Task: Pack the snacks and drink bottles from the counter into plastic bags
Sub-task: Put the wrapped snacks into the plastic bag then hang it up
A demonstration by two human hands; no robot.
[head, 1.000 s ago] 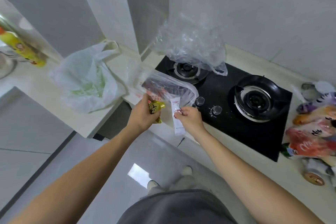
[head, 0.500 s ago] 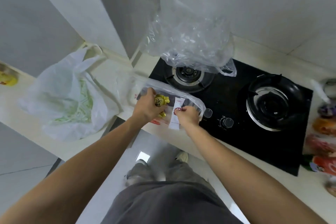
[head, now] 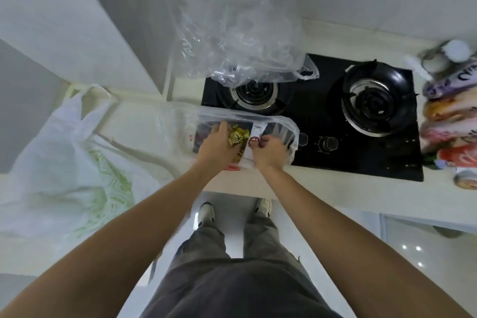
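Observation:
A clear plastic bag (head: 281, 124) lies open on the counter's front edge, left of the stove. My left hand (head: 215, 146) grips a small gold-wrapped snack (head: 238, 135) at the bag's mouth. My right hand (head: 268, 151) pinches a white sachet with a red mark (head: 255, 137) beside it, also at the mouth. Dark and red packets show through the bag's film. More snack packets (head: 454, 116) and drink bottles (head: 449, 55) are piled on the counter at the far right.
A black two-burner gas stove (head: 322, 121) fills the middle of the counter. A crumpled clear bag (head: 240, 41) sits over its left burner. A white bag with green print (head: 77, 168) lies on the left counter. My legs and shoes stand below the counter edge.
Both hands moved forward with the gold snack and the white sachet, from in front of the counter into the clear bag's mouth. The camera tilted further down.

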